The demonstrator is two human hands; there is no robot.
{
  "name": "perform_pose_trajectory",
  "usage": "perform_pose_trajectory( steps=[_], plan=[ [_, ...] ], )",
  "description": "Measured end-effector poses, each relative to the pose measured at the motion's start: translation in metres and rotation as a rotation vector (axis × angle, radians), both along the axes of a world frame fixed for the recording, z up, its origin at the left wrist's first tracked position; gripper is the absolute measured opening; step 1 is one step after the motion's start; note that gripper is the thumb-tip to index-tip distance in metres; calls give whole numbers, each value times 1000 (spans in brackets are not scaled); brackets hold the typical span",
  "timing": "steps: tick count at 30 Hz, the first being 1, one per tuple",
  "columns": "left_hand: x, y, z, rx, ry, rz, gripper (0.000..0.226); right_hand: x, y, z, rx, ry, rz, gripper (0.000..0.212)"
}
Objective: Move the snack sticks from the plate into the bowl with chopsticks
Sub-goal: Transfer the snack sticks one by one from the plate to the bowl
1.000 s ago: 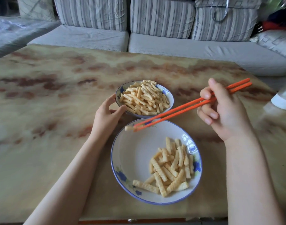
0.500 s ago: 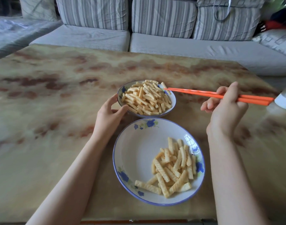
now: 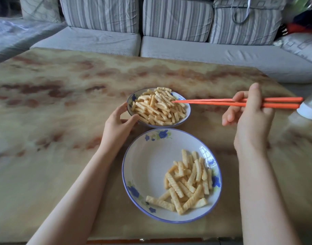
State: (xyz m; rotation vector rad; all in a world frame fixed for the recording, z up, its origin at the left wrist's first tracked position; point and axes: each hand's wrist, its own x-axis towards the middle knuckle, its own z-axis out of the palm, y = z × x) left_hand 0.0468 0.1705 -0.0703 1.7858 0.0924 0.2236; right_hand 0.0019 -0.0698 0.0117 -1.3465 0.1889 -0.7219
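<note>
Marbled tan table (image 3: 54,121) set before a striped grey sofa (image 3: 169,18). The snack sticks (image 3: 187,181) are short, pale yellow and crinkle-cut. They lie as a loose pile in the right half of the plate (image 3: 144,167), a white dish with a blue rim and blue flowers, nearest the viewer. Just beyond it stands the bowl (image 3: 129,103), of the same pattern, filled with a heap (image 3: 157,108) of the same sticks. The orange chopsticks (image 3: 213,102) lie nearly level over the bowl's right rim, tips drawn together at the heap; whether a stick is caught between them cannot be told. The right hand (image 3: 252,117) grips the chopsticks near their thick ends, fingers curled about them, well apart from the pile on the plate. The left hand (image 3: 116,124) holds the bowl's near-left side between thumb and fingers. A white object (image 3: 309,110) stands at the right edge.
</note>
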Motion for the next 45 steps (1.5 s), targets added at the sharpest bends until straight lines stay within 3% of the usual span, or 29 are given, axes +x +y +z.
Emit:
perform_pose_trajectory(
  steps=[5,10,20,26,33,38,45],
  plan=[
    [0,0,0,4,-2,2,43,-13,-12,14,-87,35,320,43],
    [0,1,0,2,-5,-2,45,-27,-17,21,-201,187,652,44],
    [0,1,1,18,-29,-5,47,-36,-9,27,-342,350,905,46],
    [-1,0,2,24,-36,-10,47,-33,2,27,-313,351,825,43],
    [-2,0,2,22,-23,-11,45,-17,-4,20,-48,182,596,40],
    [0,0,0,13,-17,-12,45,-8,-8,15,139,59,324,35],
    [-1,0,1,6,-30,-9,46,-2,-3,8,118,24,-76,39]
  ],
)
